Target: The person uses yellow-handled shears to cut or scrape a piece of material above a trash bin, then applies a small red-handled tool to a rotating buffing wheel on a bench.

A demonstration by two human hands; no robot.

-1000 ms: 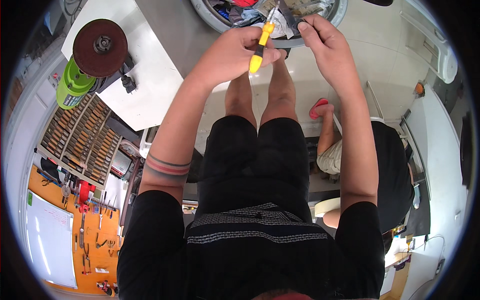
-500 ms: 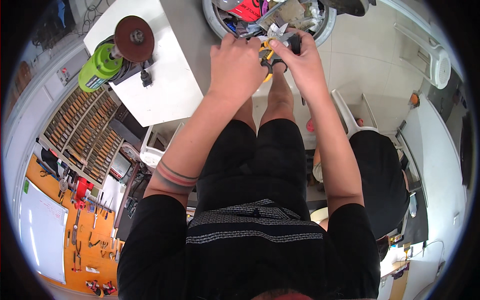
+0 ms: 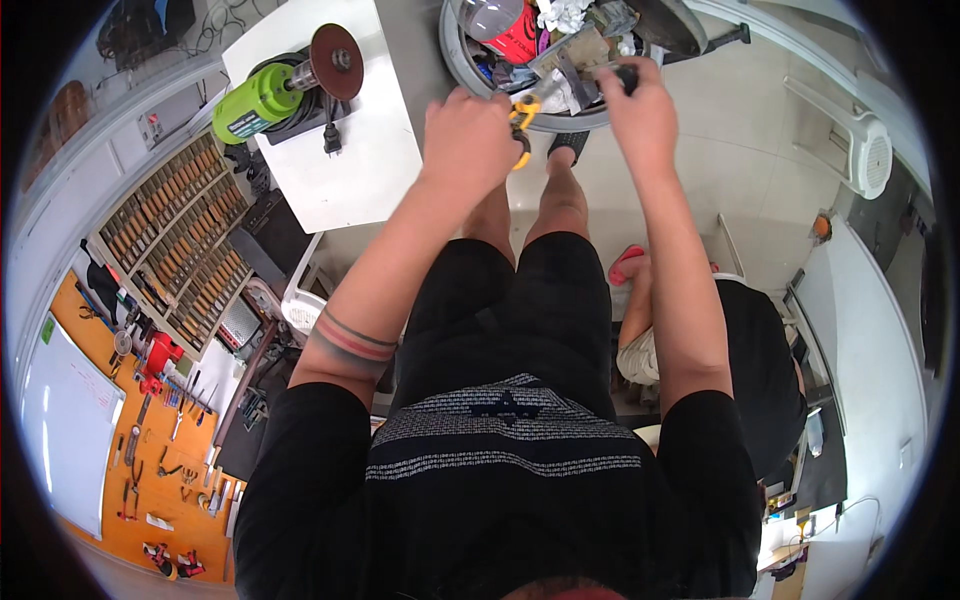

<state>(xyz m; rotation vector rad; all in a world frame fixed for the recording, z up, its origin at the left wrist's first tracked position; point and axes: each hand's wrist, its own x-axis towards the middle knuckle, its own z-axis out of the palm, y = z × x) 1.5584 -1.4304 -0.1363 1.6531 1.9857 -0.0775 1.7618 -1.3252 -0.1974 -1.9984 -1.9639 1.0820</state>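
My left hand is closed round a yellow-and-black handled tool, held just in front of a rubbish bin; the tool's working end is unclear. My right hand grips a dark object over the bin's right side. A flat grey piece shows just left of those fingers; whether they hold it is unclear. In the bin are a red label on clear plastic, crumpled white paper and other scraps.
A green power tool with a disc lies on a white table at left. Chisel rack and orange tool board stand beyond. A white chair is right; another person in black is low at right.
Both hands have parted since half a second ago, my right moving right over the bin. The yellow tool has turned in my left hand. The view has shifted, showing more of the bin.
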